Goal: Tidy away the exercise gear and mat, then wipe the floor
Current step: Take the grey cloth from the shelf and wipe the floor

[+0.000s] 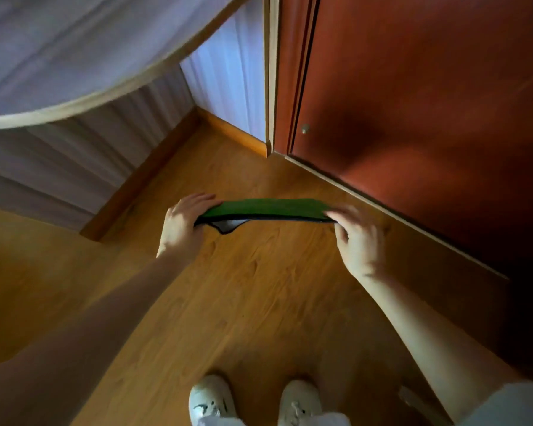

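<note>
Two hands: both hold one folded green mat (266, 208), seen edge-on at the centre of the frame, above the wooden floor (259, 287).
Left hand (182, 224): it grips the left end, fingers curled over the top edge; a grey inner layer sags out just beside it.
Right hand (356, 235): it holds the right end, fingers bent over the top; this hand is blurred, so how tight the grip is I cannot tell.
Mat position: level between the hands, in the air, apart from the floor, in front of the red-brown door (413, 103) at upper right.
Step, as I judge: carrying the folded mat to its storage place, perhaps the corner by the skirting board (142, 179).
Advice: tuck the sagging grey layer back first, so the fold does not open; keep both ends at the same height.
Risk: the mat is soft and can unfold if one hand lets go early.
Around: a light wooden ledge (74, 104) at upper left, and white shoes (211, 401) at the bottom of the frame.
</note>
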Available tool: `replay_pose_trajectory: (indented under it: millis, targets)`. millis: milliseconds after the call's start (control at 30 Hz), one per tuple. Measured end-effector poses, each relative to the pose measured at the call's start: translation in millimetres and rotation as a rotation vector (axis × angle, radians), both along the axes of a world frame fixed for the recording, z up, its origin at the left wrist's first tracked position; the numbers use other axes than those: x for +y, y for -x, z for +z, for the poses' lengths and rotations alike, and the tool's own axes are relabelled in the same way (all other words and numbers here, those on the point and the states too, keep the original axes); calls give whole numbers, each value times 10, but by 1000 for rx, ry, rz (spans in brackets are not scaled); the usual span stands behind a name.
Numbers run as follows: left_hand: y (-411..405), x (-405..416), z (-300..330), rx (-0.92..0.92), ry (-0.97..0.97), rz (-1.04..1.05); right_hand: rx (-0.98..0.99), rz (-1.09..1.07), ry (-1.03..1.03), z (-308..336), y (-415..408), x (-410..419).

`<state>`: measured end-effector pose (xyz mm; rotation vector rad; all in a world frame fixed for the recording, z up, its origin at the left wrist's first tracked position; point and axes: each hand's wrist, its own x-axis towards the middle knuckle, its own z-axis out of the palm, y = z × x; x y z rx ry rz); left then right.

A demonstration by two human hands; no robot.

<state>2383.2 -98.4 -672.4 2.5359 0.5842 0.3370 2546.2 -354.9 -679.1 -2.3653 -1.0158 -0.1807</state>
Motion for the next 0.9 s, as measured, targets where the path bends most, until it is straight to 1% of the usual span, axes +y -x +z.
replay_pose_trajectory:
  millis: [67, 133, 233, 333, 400, 433, 467, 533, 633, 700, 767, 800, 833, 900]
  targets:
    - [97, -36, -551, 69, 70, -13, 36, 39, 68, -588, 137, -74]
    - [235, -88, -1077, 186, 161, -2, 111, 74, 135, -1158, 285, -112]
    - [466, -154, -1847, 369, 227, -47, 244, 114, 243, -1893, 540, -124]
    - [651, -191, -2475, 579, 227, -207, 343, 171, 401, -2450, 720, -105]
    - [731, -182, -2747, 706, 176, -340, 372, 191, 482, -2756, 744, -86]
    - [750, -173, -2842, 734, 152, -386, 377, 196, 509, -2886, 725, -71]
    - [749, -160, -2919, 729, 129, -407, 382, 200, 531, -2986, 692, -39]
    - [681, -123, -3042, 649, 99, -384, 388, 218, 550, -3145, 588, 39]
    - [455, -7, -3178, 475, 230, -225, 374, 249, 520, -3312, 398, 156]
    - [306, 93, -3213, 324, 317, -64, 355, 223, 426, -3374, 341, 209]
    - [240, 147, -3249, 117, 422, 100, 347, 168, 250, -3428, 328, 207]
    - [234, 159, -3250, 41, 496, 158, 340, 140, 164, -3439, 313, 184]
    - [240, 181, -3234, 7, 569, 188, 336, 117, 106, -3437, 277, 147]
    - [213, 273, -3148, 26, 655, 154, 325, 73, 71, -3322, 137, 98]
